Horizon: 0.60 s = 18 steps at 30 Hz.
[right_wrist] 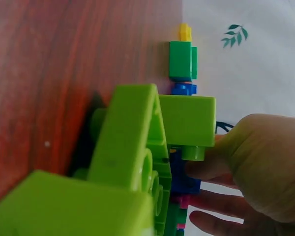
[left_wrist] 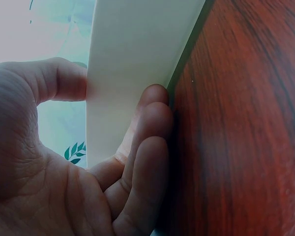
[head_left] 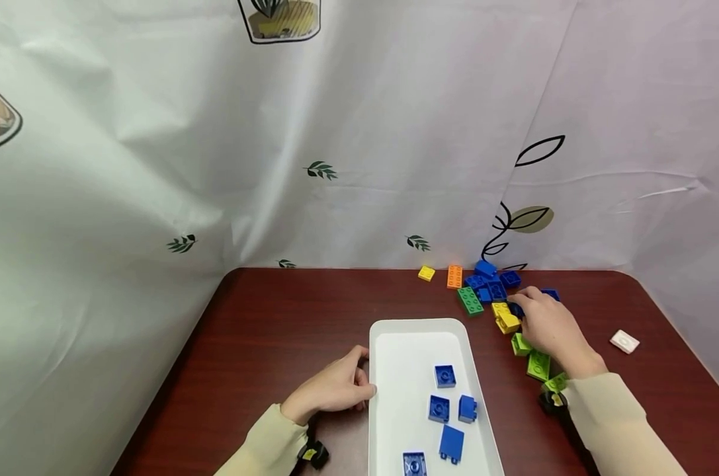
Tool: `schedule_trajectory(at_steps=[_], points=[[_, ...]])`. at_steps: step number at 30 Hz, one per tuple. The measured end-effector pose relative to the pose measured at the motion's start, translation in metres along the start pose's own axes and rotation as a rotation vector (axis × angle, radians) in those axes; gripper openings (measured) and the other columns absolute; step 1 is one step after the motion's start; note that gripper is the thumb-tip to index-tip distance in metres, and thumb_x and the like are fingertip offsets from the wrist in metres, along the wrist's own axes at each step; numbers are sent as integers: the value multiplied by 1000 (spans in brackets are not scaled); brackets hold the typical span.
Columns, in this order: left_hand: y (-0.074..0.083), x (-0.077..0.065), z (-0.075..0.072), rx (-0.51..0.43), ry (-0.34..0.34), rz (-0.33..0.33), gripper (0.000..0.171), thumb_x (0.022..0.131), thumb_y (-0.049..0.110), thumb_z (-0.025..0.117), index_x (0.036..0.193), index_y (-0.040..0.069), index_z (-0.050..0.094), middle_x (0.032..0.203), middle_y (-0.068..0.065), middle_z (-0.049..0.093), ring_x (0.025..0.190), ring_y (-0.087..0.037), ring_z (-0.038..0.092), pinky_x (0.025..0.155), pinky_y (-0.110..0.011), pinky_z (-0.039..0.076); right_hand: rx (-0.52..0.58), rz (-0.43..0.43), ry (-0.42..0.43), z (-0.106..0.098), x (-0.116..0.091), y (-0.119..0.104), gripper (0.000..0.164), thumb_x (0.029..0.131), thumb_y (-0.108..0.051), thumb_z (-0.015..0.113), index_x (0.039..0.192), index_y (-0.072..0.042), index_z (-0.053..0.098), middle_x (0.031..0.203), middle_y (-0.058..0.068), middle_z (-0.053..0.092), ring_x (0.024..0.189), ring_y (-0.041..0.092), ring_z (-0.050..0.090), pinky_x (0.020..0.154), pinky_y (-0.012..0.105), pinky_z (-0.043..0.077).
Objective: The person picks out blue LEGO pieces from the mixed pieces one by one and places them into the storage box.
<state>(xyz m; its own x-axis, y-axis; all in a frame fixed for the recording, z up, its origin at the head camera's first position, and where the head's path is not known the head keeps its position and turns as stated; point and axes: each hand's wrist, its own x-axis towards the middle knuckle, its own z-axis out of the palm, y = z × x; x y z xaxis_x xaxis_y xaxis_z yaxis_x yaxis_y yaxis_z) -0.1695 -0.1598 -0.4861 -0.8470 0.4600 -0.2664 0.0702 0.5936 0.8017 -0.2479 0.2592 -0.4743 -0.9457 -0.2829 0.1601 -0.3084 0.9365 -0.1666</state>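
Observation:
At the left long side of a white tray point(head_left: 397, 370), my left hand point(head_left: 331, 389) holds the edge. In the left wrist view its thumb meets the tray's rim and the curled fingers point(left_wrist: 150, 172) lie against the outer wall near the table. Several blue bricks point(head_left: 452, 441) lie apart inside the tray. My right hand point(head_left: 552, 327) is over the brick pile at the back right and pinches a dark blue brick point(head_left: 516, 310), partly hidden by the fingers. The right wrist view shows the thumb against this blue brick point(right_wrist: 183, 179).
Beside the right hand are yellow bricks point(head_left: 505, 318) and lime green bricks point(head_left: 538, 365). More blue bricks point(head_left: 495, 291), a green brick point(head_left: 470, 301), an orange brick point(head_left: 454, 277) and a small yellow brick point(head_left: 426, 273) lie farther back. A white piece point(head_left: 624, 341) rests at the right.

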Motion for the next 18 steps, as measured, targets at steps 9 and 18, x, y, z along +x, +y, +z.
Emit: schedule_trajectory(at_steps=[9, 18], points=[[-1, 0, 1, -4, 4, 3, 58, 86, 19, 65, 138, 7, 44, 69, 4, 66, 59, -17, 67, 56, -26, 47, 20, 22, -9, -8, -16, -2, 44, 80, 5, 63, 123, 1, 71, 124, 28, 64, 104, 45, 65, 82, 59, 55], [-1, 1, 0, -5, 0, 5, 59, 86, 19, 65, 140, 6, 44, 69, 4, 66, 58, -16, 66, 56, -26, 48, 31, 25, -1, -18, -25, -4, 37, 80, 2, 70, 117, -2, 73, 113, 23, 67, 97, 39, 66, 79, 56, 57]])
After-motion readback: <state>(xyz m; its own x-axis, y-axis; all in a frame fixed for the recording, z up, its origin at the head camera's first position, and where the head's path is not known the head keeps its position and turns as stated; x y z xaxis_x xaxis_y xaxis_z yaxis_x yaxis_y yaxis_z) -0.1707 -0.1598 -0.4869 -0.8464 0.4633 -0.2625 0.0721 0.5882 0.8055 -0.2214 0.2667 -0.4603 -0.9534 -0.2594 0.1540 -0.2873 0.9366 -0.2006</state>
